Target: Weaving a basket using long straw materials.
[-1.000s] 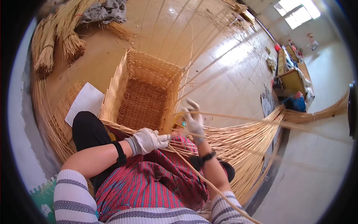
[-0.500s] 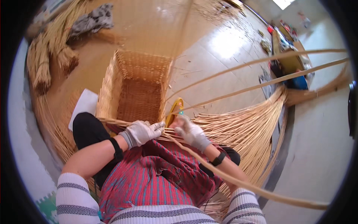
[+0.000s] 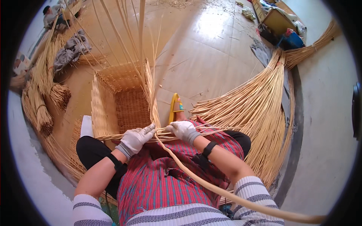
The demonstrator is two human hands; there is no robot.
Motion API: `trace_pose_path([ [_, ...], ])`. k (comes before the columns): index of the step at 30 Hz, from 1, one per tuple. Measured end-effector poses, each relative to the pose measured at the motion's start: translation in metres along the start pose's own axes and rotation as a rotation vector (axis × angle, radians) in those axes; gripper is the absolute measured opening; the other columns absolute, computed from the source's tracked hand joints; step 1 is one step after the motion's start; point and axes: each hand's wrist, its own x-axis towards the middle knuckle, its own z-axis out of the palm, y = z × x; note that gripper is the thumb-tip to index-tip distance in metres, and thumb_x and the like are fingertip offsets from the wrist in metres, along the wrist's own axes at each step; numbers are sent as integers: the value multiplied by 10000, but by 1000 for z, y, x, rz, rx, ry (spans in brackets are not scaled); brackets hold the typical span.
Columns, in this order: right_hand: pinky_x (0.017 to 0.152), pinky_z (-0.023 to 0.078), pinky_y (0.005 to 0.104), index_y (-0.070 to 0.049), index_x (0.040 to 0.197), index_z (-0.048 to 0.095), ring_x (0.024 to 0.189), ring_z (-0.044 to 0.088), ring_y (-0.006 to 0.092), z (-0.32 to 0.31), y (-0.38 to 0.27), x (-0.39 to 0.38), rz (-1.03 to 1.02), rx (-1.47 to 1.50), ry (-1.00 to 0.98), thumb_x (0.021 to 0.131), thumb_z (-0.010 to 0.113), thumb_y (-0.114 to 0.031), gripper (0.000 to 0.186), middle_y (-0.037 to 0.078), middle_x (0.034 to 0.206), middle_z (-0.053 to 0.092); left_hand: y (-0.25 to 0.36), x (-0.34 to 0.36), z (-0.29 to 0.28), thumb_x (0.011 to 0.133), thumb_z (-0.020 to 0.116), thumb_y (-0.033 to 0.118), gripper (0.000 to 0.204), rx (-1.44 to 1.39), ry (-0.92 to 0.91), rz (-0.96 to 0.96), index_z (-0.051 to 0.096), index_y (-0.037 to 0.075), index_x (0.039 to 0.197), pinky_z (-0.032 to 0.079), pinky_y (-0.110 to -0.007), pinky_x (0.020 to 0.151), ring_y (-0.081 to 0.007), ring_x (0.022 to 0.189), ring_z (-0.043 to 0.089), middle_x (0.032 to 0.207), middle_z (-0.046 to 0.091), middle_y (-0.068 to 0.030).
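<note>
A rectangular wicker basket (image 3: 101, 107) lies in front of me, its woven inside showing. My left hand (image 3: 136, 140), in a whitish glove, presses its closed fingers on the wicker rods along the basket's near edge, at the near right corner. To the right, my right hand (image 3: 183, 131), gloved too, is closed round wicker rods that stick out from that edge; its fingertips are partly hidden. A thick pale wicker rod (image 3: 211, 186) runs from the corner between my hands, across my lap, to the lower right. Other long wicker rods (image 3: 141, 34) rise from the basket's far side.
A big bundle of wicker rods (image 3: 249, 120) fans out at my right. More tied bundles (image 3: 39, 109) and a grey cloth (image 3: 71, 51) lie at left. A yellow sandal (image 3: 174, 108) is on a foot by the basket. Another person (image 3: 52, 19) sits far left. Boxes (image 3: 279, 24) stand far right.
The view has shifted. Two long rods that stretched to the right no longer cross there. My right hand has turned and closed on rods beside the corner; my left stays on the near edge.
</note>
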Motion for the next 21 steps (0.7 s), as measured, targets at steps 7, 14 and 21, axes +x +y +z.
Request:
trace_pose_path([
  [7,886,555,378,-17,1111,720,961,723,309,-30,-40,18,-100,351,-168,859,711,-468,516,196,1031,746,5,-4,9,961,492,187,398,-91,105,-107,642,282,1317,582,-371,800,-220,1001,716,1411,632,8],
  [14,873,551,399,-32,1106,671,987,707,334,-13,-34,14,-119,377,-121,872,736,-453,486,184,1045,729,12,8,10,825,692,87,188,-452,318,-127,700,129,1009,554,-403,809,-283,965,691,1087,718,-65],
  [21,812,544,343,-31,1063,608,881,675,245,-1,-27,29,-208,604,-154,862,791,-368,433,157,922,682,18,11,8,801,720,119,134,-358,308,-227,696,133,932,540,-407,773,-296,918,677,986,691,-46],
])
